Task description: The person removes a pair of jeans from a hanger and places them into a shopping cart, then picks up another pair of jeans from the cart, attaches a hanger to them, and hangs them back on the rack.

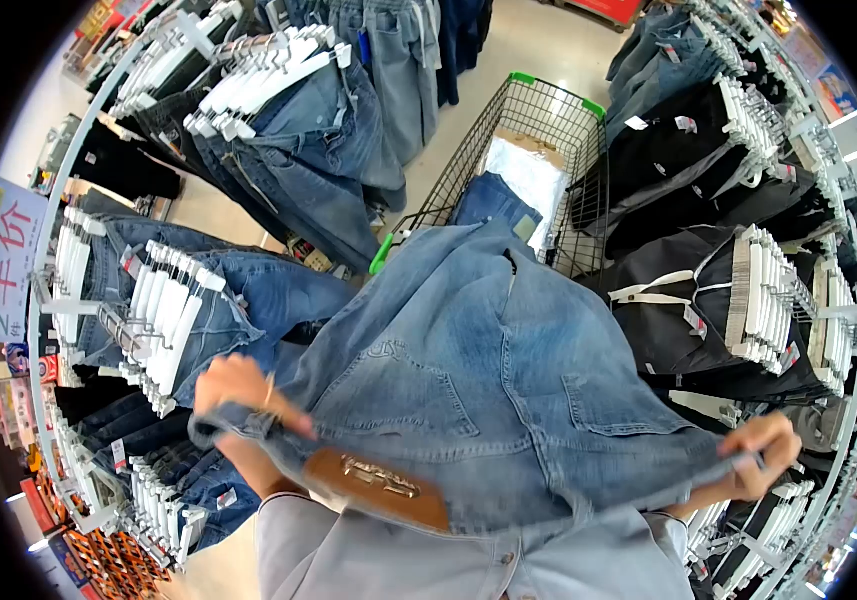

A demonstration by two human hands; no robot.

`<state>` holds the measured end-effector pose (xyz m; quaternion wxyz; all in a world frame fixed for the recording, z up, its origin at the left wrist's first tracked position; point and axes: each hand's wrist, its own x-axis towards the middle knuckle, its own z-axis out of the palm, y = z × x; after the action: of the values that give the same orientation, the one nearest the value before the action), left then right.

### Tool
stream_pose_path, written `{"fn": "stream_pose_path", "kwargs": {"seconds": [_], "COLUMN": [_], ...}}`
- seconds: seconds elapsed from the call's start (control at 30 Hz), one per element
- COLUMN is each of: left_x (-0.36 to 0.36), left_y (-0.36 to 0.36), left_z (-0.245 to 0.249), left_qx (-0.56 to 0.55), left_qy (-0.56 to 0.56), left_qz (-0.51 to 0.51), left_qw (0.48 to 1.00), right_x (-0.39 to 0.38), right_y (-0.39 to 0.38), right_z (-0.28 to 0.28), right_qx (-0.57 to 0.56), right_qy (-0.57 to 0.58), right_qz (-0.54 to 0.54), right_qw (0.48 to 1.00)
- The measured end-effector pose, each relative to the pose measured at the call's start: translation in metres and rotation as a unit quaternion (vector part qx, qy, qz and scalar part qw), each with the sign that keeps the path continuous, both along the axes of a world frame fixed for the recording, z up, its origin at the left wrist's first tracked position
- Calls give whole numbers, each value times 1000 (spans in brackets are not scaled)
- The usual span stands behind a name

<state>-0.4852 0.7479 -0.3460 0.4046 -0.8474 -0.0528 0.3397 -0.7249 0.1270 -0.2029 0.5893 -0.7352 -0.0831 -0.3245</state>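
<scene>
A pair of blue denim jeans (488, 370) is stretched out in front of my body, back side up, with two rear pockets and a brown patch (376, 488) at the waistband. At the left end of the waistband, my left hand (248, 393) is closed on the denim. My right hand (763, 455) grips the waistband's other end. The legs of the jeans extend away from me toward a wire shopping cart (448, 180).
In the cart lie folded dark blue jeans (496, 203) and a white item (528, 172). Racks of jeans on white hangers (163, 320) line the left. Black trousers (683, 290) hang on the right. A sign (6, 260) stands far left.
</scene>
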Motion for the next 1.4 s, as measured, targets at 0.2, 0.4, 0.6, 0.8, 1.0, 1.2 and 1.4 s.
{"fn": "stream_pose_path", "kwargs": {"seconds": [0.2,0.4,0.6,0.8,1.0,1.2,1.4], "left_x": [101,145,143,139,28,-62,-83], "left_y": [-138,-171,-141,-101,-76,-134,-167], "left_z": [-21,-162,-153,-168,-273,-263,-234], "left_qx": [-824,-811,-837,-812,-688,-663,-646], "left_qy": [-86,-120,-99,-249,-282,-204,-249], "left_qz": [132,238,219,444,591,597,489], "left_qw": [544,520,492,284,313,402,530], "right_x": [151,202,231,314,476,618,705], "right_y": [-8,-33,-54,-70,17,186,297], "right_z": [-131,-333,-372,-388,-317,-186,-160], "right_qx": [25,147,73,-121,-138,-177,-202], "right_qy": [324,424,479,468,328,127,-66], "right_qz": [-36,-87,-49,-121,51,197,163], "right_qw": [945,889,873,867,933,956,964]}}
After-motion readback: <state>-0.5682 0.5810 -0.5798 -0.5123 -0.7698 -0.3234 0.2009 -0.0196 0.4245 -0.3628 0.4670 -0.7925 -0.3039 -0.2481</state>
